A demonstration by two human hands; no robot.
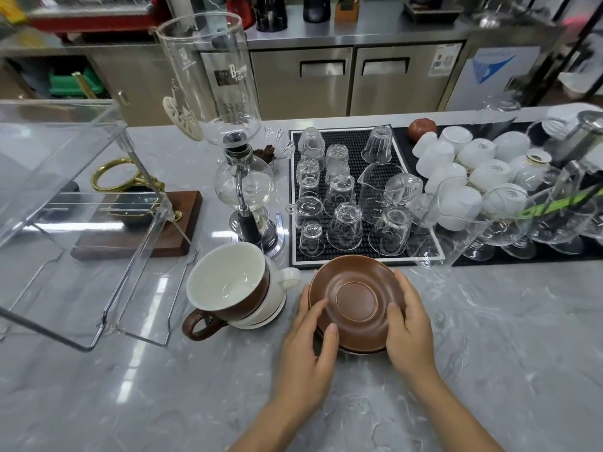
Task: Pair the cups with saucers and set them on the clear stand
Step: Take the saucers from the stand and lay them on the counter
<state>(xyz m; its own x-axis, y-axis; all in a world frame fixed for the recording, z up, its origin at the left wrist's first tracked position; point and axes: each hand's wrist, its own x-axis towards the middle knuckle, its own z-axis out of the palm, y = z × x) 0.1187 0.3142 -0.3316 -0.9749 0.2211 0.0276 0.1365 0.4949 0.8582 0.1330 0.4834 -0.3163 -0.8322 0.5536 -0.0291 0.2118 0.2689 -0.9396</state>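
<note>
Your left hand [310, 340] and right hand [409, 324] clasp opposite rims of the round brown ceramic saucers [357, 300], stacked on the grey marbled counter [489, 353]. Just left of them leans a tilted stack of brown and white handled cups [228, 285]. The clear acrylic stand [75, 203] sits further left.

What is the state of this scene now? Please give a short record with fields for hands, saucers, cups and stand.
left hand: holding left edge of the brown saucers
right hand: holding right edge of the same saucers
brown saucers: a stack, tilted, on the marble counter
cups: stacked left of the saucers, brown cup on white cups, not yet paired
clear stand: left of the cups, no cups on it
</note>
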